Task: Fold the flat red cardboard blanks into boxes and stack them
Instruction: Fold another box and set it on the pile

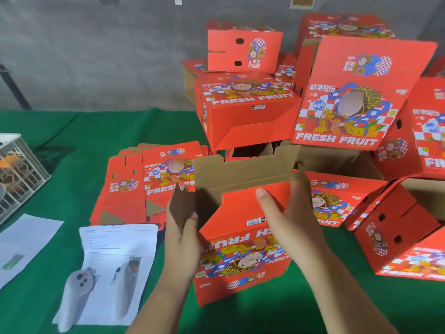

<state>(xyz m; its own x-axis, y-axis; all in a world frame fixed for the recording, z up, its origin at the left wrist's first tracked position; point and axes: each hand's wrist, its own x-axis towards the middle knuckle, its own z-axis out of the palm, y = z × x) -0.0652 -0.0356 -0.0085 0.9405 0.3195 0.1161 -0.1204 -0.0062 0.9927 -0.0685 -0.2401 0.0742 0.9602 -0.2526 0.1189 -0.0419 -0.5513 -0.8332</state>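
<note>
Low in the middle of the frame, a half-folded red fruit box (243, 251) stands on the green felt-covered table (48, 145), its printed "FRESH FRUIT" face toward the camera and upside down, its brown cardboard inside open at the top. The left hand (181, 239) grips the box's brown left end flap (180, 208), fingers curled round the flap's edge with the fingertips showing on its near side. The right hand (286, 220) lies over the box's upper right, thumb (269, 203) stretched flat across the red top panel and the palm against the right side; its other fingers are hidden behind the cardboard, so how far they curl cannot be told. Just left of the box, in the middle of the frame, lies a pile of flat red blanks (144, 186), printed side up. Behind and to the right, folded boxes (245, 109) are heaped loosely in the upper right, some tilted, one leaning upright with its large printed face (356, 102) toward the camera, one small box (243, 50) perched on top. At lower left two printed paper sheets (115, 251) lie on the felt, with a white wire basket (21, 169) at the left edge.
</note>
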